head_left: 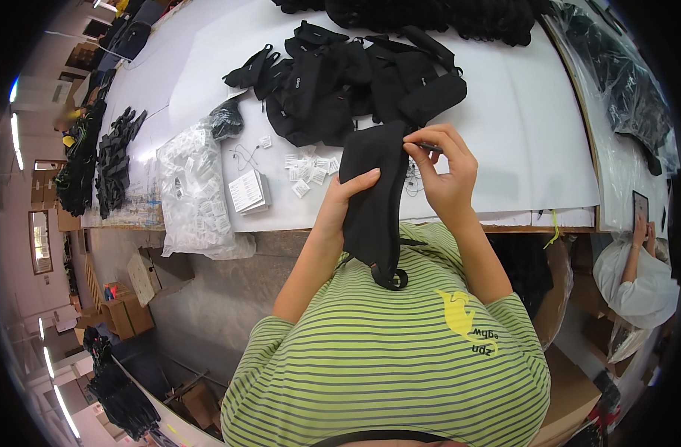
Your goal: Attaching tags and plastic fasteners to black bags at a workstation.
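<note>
A long, narrow black fabric pouch (pixel 371 197) stands up in front of my chest, with a small black loop (pixel 391 281) at its lower end. Around its left side my left hand (pixel 339 205) is closed, thumb lying across the front face. At the upper right edge of the pouch, my right hand (pixel 448 167) pinches a short, thin dark piece (pixel 427 147) between thumb and fingers; its kind is too small to tell. Thin dark strings (pixel 413 181) lie on the table just beneath my right hand.
Several black bags (pixel 318 93) are heaped on the white table (pixel 504 134). Small white tags (pixel 310 167), a stack of white cards (pixel 249 191) and a plastic bag of tags (pixel 195 186) lie left. Another person (pixel 634 276) holds a tablet (pixel 640 205) at the right.
</note>
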`<state>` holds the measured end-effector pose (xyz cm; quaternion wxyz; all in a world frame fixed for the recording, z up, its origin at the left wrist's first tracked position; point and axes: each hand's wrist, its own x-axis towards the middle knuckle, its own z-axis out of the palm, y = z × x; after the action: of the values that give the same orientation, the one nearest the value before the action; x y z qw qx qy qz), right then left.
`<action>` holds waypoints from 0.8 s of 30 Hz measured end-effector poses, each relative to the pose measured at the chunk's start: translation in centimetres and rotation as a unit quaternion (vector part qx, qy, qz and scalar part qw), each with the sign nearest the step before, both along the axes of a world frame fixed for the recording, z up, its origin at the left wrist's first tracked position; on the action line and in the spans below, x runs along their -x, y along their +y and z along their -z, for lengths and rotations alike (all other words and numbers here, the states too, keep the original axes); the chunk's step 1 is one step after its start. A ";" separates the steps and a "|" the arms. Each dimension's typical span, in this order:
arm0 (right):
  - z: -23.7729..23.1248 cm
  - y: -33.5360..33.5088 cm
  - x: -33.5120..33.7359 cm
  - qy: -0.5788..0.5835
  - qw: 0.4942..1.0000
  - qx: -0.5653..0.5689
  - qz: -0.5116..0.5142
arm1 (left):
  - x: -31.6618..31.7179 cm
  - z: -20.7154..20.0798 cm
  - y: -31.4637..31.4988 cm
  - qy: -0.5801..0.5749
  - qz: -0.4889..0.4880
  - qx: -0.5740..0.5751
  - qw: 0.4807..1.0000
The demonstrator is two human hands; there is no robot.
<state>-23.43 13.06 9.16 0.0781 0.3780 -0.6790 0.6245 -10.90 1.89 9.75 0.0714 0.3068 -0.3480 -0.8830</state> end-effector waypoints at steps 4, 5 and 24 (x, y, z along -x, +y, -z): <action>-0.4 0.6 0.5 -0.040 0.999 0.013 0.007 | 0.1 0.1 0.1 -0.003 0.049 0.052 0.997; -0.4 0.6 0.5 -0.041 0.999 0.013 0.005 | 0.1 0.1 0.1 -0.003 0.047 0.051 0.998; -2.0 0.3 -0.1 -0.006 1.000 0.012 -0.021 | 0.4 -0.8 -0.2 0.012 0.023 0.030 0.999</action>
<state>-23.35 13.35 11.20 0.0652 0.3869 -0.6643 0.6363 -11.30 1.64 10.59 0.0639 0.2860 -0.3802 -0.8772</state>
